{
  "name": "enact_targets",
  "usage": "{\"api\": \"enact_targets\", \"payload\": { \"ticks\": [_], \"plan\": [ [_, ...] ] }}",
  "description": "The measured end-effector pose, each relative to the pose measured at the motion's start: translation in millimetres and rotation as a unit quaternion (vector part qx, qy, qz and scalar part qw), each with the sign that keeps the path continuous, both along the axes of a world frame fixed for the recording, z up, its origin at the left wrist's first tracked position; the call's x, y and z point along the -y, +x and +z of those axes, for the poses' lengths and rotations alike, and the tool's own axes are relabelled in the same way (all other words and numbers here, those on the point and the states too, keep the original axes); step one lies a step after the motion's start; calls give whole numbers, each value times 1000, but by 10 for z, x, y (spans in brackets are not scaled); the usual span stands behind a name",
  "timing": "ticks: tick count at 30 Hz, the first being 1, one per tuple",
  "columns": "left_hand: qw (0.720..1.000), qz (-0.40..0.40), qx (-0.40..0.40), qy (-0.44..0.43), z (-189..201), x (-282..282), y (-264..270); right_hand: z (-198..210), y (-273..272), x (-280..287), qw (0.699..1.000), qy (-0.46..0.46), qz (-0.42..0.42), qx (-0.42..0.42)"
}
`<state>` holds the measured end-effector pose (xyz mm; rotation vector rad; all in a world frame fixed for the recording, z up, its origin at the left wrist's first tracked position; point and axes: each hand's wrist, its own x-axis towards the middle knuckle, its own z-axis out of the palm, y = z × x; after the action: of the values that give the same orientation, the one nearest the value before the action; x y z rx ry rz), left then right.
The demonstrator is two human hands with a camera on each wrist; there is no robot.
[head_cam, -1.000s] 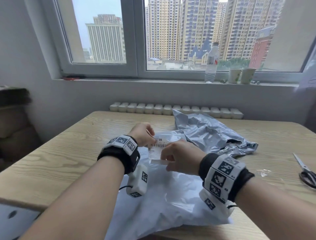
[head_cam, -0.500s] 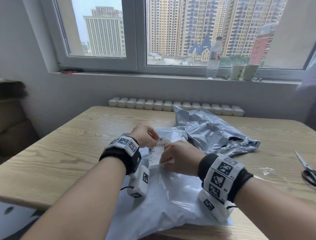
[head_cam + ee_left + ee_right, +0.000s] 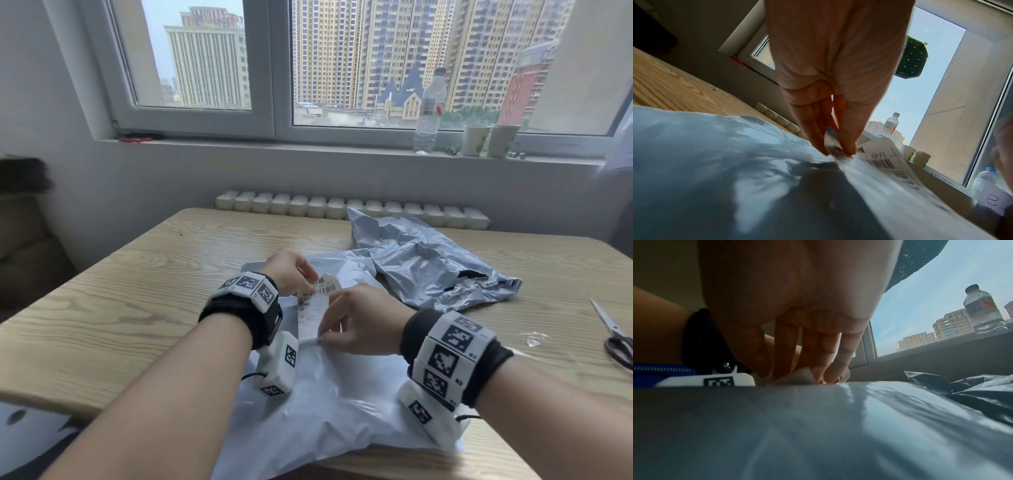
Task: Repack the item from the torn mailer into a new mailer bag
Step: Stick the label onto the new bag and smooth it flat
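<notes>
A smooth pale-grey mailer bag (image 3: 329, 404) lies flat and bulging on the wooden table (image 3: 113, 308) in front of me. Over it I hold a white shipping label (image 3: 313, 308) with a barcode. My left hand (image 3: 291, 270) pinches the label's top end (image 3: 835, 146) between thumb and fingers. My right hand (image 3: 356, 322) pinches its lower edge against the bag (image 3: 818, 426), fingers curled down (image 3: 826, 374). A crumpled, torn grey mailer (image 3: 424, 263) lies behind to the right, also dark at the edge of the right wrist view (image 3: 972, 391).
Scissors (image 3: 616, 335) lie at the table's right edge, with a scrap of clear film (image 3: 534, 339) beside them. On the windowsill stand a water bottle (image 3: 430, 109) and two paper cups (image 3: 489, 140). A white radiator (image 3: 349, 209) runs behind the table.
The label's lower edge has come down onto the pale bag under my right hand. The left hand still holds the top end. The head view has tilted slightly.
</notes>
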<state>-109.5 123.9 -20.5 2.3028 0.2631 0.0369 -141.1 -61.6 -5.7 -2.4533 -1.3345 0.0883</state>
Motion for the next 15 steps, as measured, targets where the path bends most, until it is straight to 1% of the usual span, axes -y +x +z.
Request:
{"api": "enact_targets", "payload": {
  "ticks": [3,7,11,13,15],
  "plan": [
    [1000,-8,-2,6,-25,-4,8,21,-33,-1,999,-9,7,-48],
    [1000,-24,-14,3,-24,2,-11,76,-27,-60,992,-50,13,-113],
    [999,-37,-18,2,-18,3,-31,37,-41,-102,989,-91,19,-112],
    [999,-40,-19,8,-24,1,-28,63,-59,-81,984,-108,33,-137],
    [999,-36,-17,14,-33,0,-14,110,-11,-61,981,-94,25,-168]
  ]
}}
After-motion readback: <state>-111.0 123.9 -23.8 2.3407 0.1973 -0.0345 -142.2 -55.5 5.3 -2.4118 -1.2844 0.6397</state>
